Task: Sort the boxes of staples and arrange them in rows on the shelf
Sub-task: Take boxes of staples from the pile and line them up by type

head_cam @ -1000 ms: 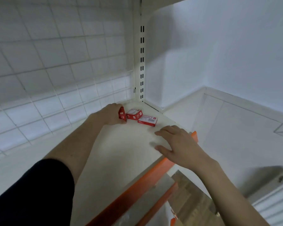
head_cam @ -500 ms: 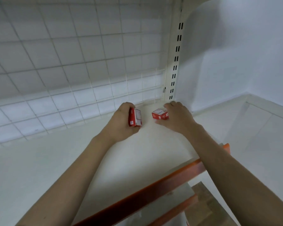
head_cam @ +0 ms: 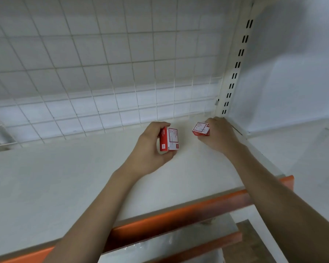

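The left hand (head_cam: 150, 149) grips a red box of staples (head_cam: 168, 139) stood on end, long axis upright, just left of the slotted post (head_cam: 234, 76) at the back of the shelf (head_cam: 65, 177). The right hand (head_cam: 219, 137) pinches a smaller box (head_cam: 200, 128) nearer that post, so it should probably set down first, in the post's corner.

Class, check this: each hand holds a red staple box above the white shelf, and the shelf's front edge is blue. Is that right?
Not quite. The head view shows the shelf's front edge is orange, not blue. The rest holds: the left hand and right hand each hold a red staple box.
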### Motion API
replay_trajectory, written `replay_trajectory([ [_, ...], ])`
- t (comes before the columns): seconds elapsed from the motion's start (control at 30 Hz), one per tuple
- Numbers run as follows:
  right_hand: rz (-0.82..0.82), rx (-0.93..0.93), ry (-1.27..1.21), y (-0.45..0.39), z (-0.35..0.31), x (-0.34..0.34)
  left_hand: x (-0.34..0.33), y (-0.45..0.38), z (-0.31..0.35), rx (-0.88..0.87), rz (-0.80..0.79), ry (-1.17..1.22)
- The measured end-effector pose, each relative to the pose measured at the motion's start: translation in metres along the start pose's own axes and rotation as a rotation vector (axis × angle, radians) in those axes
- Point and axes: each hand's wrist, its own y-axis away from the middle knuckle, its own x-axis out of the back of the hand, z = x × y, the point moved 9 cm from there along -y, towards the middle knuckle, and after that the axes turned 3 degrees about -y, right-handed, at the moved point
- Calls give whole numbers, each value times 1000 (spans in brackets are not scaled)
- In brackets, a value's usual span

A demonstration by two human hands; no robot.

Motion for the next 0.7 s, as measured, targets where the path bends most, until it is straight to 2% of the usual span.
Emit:
replay_trajectory([
  [0.1, 98, 101, -72, 14, -27, 14, 13, 13, -5, 42, 38, 29],
  [0.3, 153, 279, -197, 49, -79, 28, 47, 44, -21, 113, 62, 71],
  [0.5, 154, 358, -280, 79, -127, 31, 87, 71, -33, 112, 97, 48],
  [0.7, 135, 342, -369, 106, -177, 26, 143, 101, -45, 127, 146, 36],
])
